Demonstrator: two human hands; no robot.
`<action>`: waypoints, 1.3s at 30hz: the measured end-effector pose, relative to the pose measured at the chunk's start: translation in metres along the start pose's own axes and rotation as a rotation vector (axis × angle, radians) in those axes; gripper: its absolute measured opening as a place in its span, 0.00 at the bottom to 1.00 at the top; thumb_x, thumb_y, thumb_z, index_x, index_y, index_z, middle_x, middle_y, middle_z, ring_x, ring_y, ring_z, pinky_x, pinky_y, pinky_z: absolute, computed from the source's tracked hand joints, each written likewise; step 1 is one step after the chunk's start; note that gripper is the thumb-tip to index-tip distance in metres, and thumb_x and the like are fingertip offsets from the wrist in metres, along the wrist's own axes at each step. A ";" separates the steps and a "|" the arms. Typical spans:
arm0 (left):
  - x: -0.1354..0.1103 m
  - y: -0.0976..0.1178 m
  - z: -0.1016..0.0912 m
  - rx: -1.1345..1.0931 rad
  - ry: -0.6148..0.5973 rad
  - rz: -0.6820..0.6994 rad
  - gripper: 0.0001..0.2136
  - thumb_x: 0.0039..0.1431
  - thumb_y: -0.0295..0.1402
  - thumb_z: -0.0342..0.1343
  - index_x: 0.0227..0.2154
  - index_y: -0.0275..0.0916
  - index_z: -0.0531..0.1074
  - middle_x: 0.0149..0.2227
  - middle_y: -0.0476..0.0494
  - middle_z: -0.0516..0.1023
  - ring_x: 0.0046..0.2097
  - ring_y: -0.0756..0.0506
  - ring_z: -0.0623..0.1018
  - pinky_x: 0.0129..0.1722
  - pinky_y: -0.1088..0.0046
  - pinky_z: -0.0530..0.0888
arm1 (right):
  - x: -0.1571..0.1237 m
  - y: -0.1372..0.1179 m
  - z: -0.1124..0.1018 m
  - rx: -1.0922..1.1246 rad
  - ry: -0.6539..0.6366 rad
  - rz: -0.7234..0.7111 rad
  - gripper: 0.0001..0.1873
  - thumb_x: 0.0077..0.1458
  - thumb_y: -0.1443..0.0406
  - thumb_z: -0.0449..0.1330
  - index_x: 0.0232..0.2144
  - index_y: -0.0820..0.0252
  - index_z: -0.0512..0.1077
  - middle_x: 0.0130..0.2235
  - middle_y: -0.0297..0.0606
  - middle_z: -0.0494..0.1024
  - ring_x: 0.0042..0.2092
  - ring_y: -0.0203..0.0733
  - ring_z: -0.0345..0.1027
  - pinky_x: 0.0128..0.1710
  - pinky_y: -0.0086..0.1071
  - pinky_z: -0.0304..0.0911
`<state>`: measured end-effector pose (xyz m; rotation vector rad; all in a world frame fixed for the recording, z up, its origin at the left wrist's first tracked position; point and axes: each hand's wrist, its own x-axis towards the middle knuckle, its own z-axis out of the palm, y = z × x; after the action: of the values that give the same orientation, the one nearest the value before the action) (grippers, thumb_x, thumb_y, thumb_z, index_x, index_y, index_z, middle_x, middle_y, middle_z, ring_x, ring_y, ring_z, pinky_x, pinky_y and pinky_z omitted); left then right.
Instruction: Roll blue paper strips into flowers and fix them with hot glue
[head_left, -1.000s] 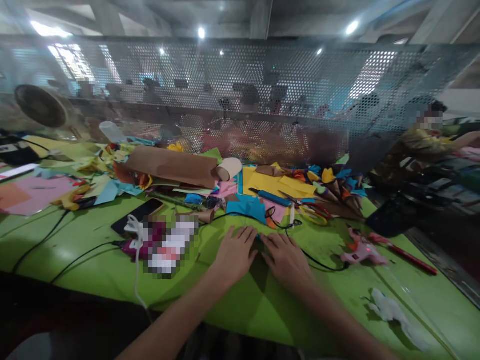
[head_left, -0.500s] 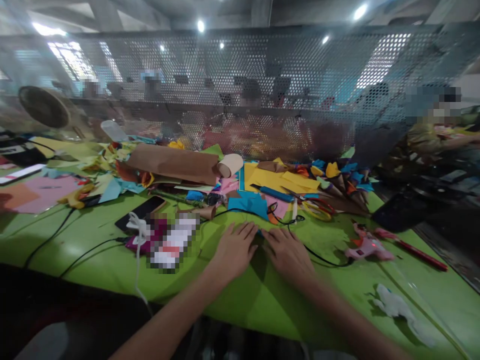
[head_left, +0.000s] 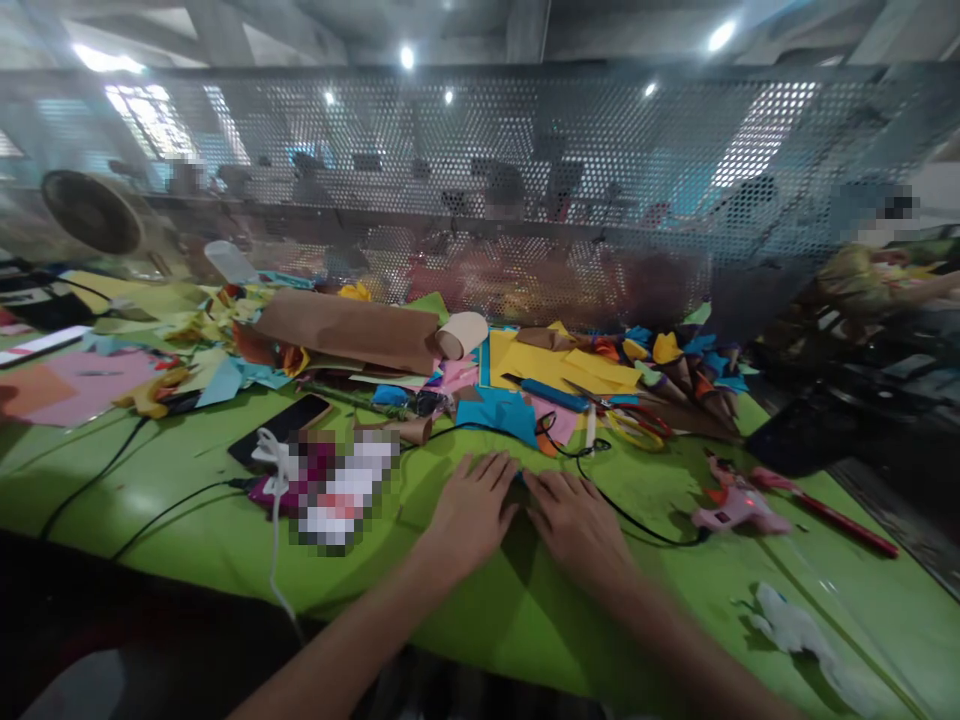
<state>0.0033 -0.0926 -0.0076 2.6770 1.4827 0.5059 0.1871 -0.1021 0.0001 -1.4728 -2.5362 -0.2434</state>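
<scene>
Lying palms down over the green bench point(head_left: 480, 635) at lower centre of the frame, the left hand point(head_left: 472, 508) and right hand point(head_left: 576, 522) nearly meet; any grip cannot be determined. Uneven finger pressure could skew the blue piece point(head_left: 519, 478) between them. Only a small sliver of it shows. Right of centre, a black cable point(head_left: 654, 534) runs close enough to snag the right hand.

Blue pc point(head_left: 519, 478) mostly hidden btwn L grip point(head_left: 474, 505) & R grip point(head_left: 576, 515), shape unclear, forearms point(head_left: 356, 635) cut off at btm.
</scene>
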 end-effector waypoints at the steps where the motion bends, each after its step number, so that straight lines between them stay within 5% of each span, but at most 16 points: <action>1: -0.002 0.000 0.000 -0.001 0.000 0.006 0.21 0.68 0.36 0.43 0.62 0.40 0.61 0.64 0.41 0.65 0.64 0.40 0.65 0.65 0.54 0.56 | -0.001 0.000 0.000 0.002 0.006 -0.011 0.20 0.63 0.65 0.56 0.56 0.63 0.68 0.48 0.43 0.77 0.47 0.49 0.67 0.47 0.42 0.58; 13: -0.015 -0.002 0.000 0.027 -0.005 0.008 0.23 0.69 0.37 0.40 0.65 0.42 0.56 0.67 0.42 0.61 0.66 0.42 0.62 0.66 0.52 0.56 | 0.000 -0.002 -0.002 0.008 0.009 -0.001 0.19 0.63 0.66 0.54 0.55 0.59 0.70 0.47 0.43 0.77 0.47 0.49 0.68 0.47 0.42 0.58; 18: -0.013 -0.011 -0.011 0.002 0.141 -0.085 0.23 0.70 0.34 0.38 0.66 0.41 0.52 0.67 0.43 0.59 0.68 0.44 0.58 0.68 0.53 0.51 | 0.000 0.011 -0.003 0.051 0.150 0.112 0.21 0.66 0.64 0.49 0.60 0.55 0.66 0.54 0.44 0.73 0.52 0.49 0.66 0.48 0.42 0.59; 23: -0.010 -0.019 -0.018 -0.070 0.222 -0.239 0.23 0.67 0.32 0.44 0.64 0.41 0.56 0.65 0.43 0.65 0.66 0.44 0.62 0.66 0.58 0.57 | -0.005 0.017 0.002 0.076 0.195 0.164 0.18 0.66 0.63 0.50 0.54 0.59 0.71 0.49 0.44 0.77 0.49 0.49 0.68 0.46 0.40 0.59; 28: 0.004 -0.016 -0.017 -0.147 0.155 -0.185 0.25 0.63 0.32 0.52 0.63 0.43 0.58 0.60 0.43 0.71 0.63 0.42 0.66 0.65 0.55 0.57 | -0.003 0.016 0.003 0.104 0.160 0.149 0.13 0.64 0.64 0.54 0.48 0.58 0.73 0.45 0.42 0.78 0.47 0.48 0.69 0.44 0.39 0.58; 33: 0.011 -0.008 -0.013 -0.154 0.155 -0.123 0.11 0.60 0.29 0.57 0.45 0.46 0.75 0.50 0.48 0.78 0.55 0.43 0.72 0.58 0.59 0.63 | -0.002 0.015 0.004 0.092 0.137 0.115 0.11 0.61 0.69 0.56 0.44 0.57 0.74 0.40 0.38 0.78 0.43 0.47 0.70 0.41 0.37 0.56; 39: -0.001 -0.008 -0.010 -0.097 0.130 -0.085 0.05 0.59 0.27 0.58 0.34 0.43 0.77 0.40 0.48 0.77 0.48 0.42 0.71 0.47 0.62 0.66 | -0.002 0.014 0.007 0.107 0.140 0.048 0.08 0.62 0.68 0.56 0.39 0.57 0.76 0.37 0.37 0.78 0.41 0.45 0.69 0.41 0.36 0.54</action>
<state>-0.0068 -0.0900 0.0000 2.5393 1.5523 0.7386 0.1993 -0.0951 -0.0061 -1.4223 -2.3632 -0.1926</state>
